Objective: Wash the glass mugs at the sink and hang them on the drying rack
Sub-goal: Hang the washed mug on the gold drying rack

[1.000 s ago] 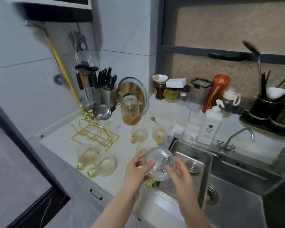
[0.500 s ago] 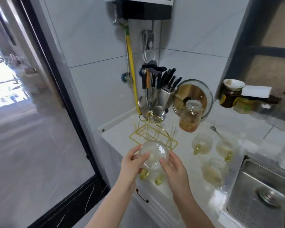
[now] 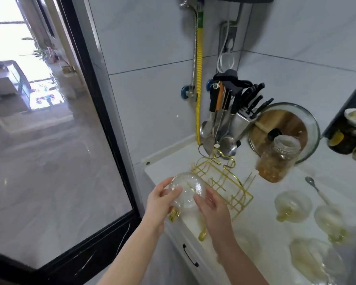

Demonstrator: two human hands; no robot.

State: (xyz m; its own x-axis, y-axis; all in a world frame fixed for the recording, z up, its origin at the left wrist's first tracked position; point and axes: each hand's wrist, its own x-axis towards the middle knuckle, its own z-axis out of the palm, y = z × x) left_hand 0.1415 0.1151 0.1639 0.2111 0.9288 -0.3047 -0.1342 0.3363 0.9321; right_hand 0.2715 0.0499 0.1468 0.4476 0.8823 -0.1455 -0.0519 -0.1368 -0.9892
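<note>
A clear glass mug with a yellow handle is held bottom-up between both hands, just left of the gold wire drying rack. My left hand grips its left side, thumb over the glass. My right hand holds its right side with curled fingers. The rack stands bare on the white counter. Two more mugs lie under my hands; one yellow handle shows below my right wrist. Three other glass mugs sit on the counter to the right.
A glass jar with orange contents stands behind the rack. A knife block, hanging utensils and a glass lid fill the corner. A spoon lies on the counter. A black-framed glass door is at the left.
I have turned left from the sink toward the rack, carrying the mug in both hands. The mug is now beside the rack's left end; the sink has left the view.
</note>
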